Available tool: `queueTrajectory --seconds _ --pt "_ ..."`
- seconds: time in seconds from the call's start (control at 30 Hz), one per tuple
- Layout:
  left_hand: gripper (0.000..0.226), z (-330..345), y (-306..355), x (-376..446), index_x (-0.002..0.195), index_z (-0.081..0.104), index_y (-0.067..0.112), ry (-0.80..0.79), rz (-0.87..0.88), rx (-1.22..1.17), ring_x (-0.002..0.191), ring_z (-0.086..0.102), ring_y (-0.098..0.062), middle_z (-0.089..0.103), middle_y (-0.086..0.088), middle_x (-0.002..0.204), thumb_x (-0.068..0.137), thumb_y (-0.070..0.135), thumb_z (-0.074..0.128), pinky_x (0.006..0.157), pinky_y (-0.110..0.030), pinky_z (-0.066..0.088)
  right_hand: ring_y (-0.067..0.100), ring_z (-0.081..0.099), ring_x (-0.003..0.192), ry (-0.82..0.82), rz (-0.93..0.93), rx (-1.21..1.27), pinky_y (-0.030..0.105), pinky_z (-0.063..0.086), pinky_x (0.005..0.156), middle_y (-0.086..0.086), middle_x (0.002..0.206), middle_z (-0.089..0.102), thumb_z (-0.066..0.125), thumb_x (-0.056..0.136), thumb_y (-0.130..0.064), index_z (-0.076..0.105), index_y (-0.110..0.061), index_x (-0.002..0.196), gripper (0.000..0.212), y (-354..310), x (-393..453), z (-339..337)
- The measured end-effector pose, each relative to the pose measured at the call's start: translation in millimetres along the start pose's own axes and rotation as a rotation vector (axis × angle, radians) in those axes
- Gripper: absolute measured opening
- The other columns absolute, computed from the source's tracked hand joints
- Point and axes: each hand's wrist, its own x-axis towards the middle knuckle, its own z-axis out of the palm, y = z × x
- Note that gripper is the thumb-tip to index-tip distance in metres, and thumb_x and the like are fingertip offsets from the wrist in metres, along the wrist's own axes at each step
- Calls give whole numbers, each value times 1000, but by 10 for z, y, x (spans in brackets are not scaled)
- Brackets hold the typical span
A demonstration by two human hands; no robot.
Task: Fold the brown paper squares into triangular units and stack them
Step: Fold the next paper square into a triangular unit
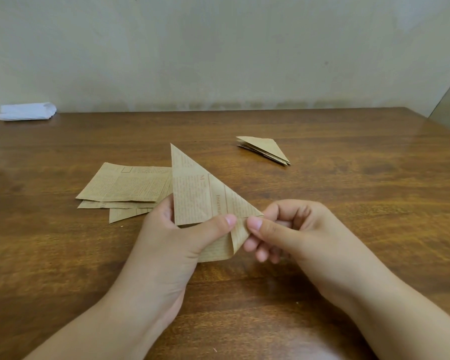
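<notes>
While both hands pinch paper (192, 196), stack (264, 149) rests.

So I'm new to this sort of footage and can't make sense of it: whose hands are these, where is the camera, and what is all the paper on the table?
There is no machine here. The single picture comes from a wide-angle camera worn on a person's head, looking forward and down, so you see their own two bare arms reaching in from the bottom.

Both hands hold one sheet of brown printed paper above the wooden table, already folded into a triangle. The left hand grips its lower part with the thumb on top; the right hand pinches the corner nearest it.

On the table, to the left, lies a loose pile of unfolded brown squares. Farther back on the right sits a small stack of finished triangles. In the far left corner lies something white and folded, perhaps cloth or plastic; I cannot tell which.
</notes>
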Motion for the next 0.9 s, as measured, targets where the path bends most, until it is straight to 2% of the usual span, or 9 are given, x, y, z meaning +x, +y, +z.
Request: queueTrajectory --seconds 0.13,0.27,0.33,0.47,0.6,0.77,0.9 --pt "46 3 11 3 96 68 12 19 -9 -8 81 73 -20 75 -6 86 51 9 74 71 -32 53 9 62 57 30 2 7 17 48 51 7 69 72 68 70 -28 72 -10 72 19 -9 -5 -31" --pt "45 3 6 1 95 69 13 16 -16 -12 81 73 -19 75 -6 85 51 10 74 69 -31 52 8 58 51 53 11 -8 15 45 47 8 64 70 65 83 -13 68 -7 69 15 -8 7 -34" --pt "44 4 1 3 94 69 14 15 -24 -20 81 73 -19 75 -6 86 51 9 74 69 -31 52 8 56 50 65 5 -22 15 43 47 8 62 68 64 84 -12 66 -7 68 17 -2 7 -31" --pt "45 -3 3 4 95 69 15 15 -32 -4 83 73 -18 75 -5 87 51 11 75 72 -33 52 8 57 53 64 10 -44 16 44 48 6 64 69 66 83 -16 67 -10 67 17 2 16 -26" --pt "42 0 -1 -9 93 69 14 -10 -32 10 81 73 -19 75 -7 85 51 12 75 69 -32 53 6 57 53 -7 33 -97 16 43 49 2 62 68 69 69 -33 66 -9 67 24 16 16 8" --pt "38 -7 4 -19 91 69 15 -30 -55 12 80 72 -19 75 -7 85 54 12 74 66 -29 53 8 55 52 -8 25 -97 17 41 48 3 62 68 69 76 -26 65 -5 69 23 57 32 -9" --pt "38 -12 10 -15 91 69 14 -41 -60 20 81 72 -20 75 -7 84 53 12 74 66 -30 53 8 54 51 -9 17 -99 17 40 47 3 59 67 68 67 -33 64 -6 67 27 47 33 9"
